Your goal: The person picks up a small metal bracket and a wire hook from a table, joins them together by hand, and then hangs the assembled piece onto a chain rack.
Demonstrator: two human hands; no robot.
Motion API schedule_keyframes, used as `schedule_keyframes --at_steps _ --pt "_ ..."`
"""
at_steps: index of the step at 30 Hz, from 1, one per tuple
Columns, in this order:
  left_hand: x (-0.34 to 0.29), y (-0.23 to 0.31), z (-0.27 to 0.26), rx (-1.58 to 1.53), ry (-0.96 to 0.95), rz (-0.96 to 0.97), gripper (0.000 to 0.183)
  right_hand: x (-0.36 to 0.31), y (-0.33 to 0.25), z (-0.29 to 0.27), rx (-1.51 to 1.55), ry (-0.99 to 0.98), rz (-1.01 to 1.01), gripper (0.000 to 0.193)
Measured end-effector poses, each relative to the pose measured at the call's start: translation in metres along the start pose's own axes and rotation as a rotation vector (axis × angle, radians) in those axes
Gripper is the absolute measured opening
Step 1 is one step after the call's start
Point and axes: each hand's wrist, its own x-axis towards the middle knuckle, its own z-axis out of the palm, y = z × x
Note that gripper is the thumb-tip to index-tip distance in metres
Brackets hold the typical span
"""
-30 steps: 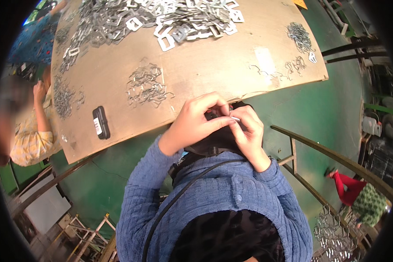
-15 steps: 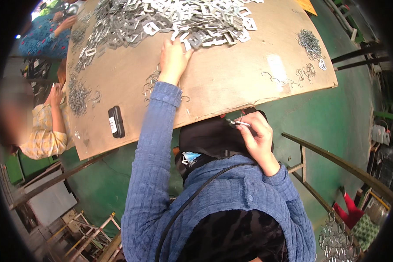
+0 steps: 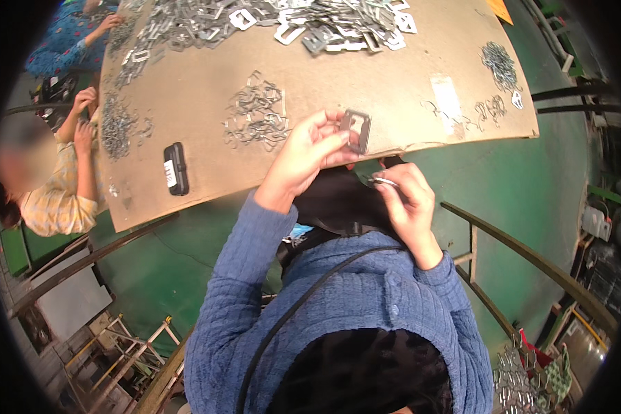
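Note:
My left hand (image 3: 302, 153) pinches a flat grey metal plate (image 3: 365, 131) with a cut-out middle, held up just over the table's near edge. Below and to the right of the plate is my right hand (image 3: 412, 199), above my lap. Its fingers are closed round a thin, whitish rod-like piece (image 3: 386, 181); what kind of thing it is I cannot make out. A heap of similar metal plates (image 3: 345, 27) covers the far part of the table. Left of my left hand lies a loose cluster of small bent wire hooks (image 3: 255, 114).
On the table (image 3: 207, 103) a black case (image 3: 176, 169) with a white label lies at the left. More wire hooks (image 3: 498, 65) are heaped at the far right, others (image 3: 117, 127) at the left edge. Two people sit to the left; one wears a yellow checked sleeve (image 3: 65, 203).
My left hand has come back from the plate heap toward me, now with one plate in it. The hook cluster its arm covered shows now. My right hand has barely moved.

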Motion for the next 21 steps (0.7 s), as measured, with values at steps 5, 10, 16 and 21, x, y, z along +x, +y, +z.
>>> schedule_keyframes --at_steps 5,10,16,21 --pt "-0.023 -0.002 0.02 0.04 -0.014 -0.007 0.023 -0.001 0.004 0.002 -0.081 -0.044 -0.043 0.014" --pt "-0.028 0.005 0.026 0.13 -0.026 0.029 0.021 -0.001 0.004 0.001 -0.112 -0.058 -0.043 0.014" --pt "-0.034 0.004 0.023 0.072 -0.044 0.027 0.025 -0.001 0.001 0.003 -0.146 -0.083 -0.066 0.014" --pt "-0.035 -0.001 0.026 -0.003 -0.1 0.114 0.025 -0.003 0.002 0.003 -0.119 -0.06 -0.04 0.013"
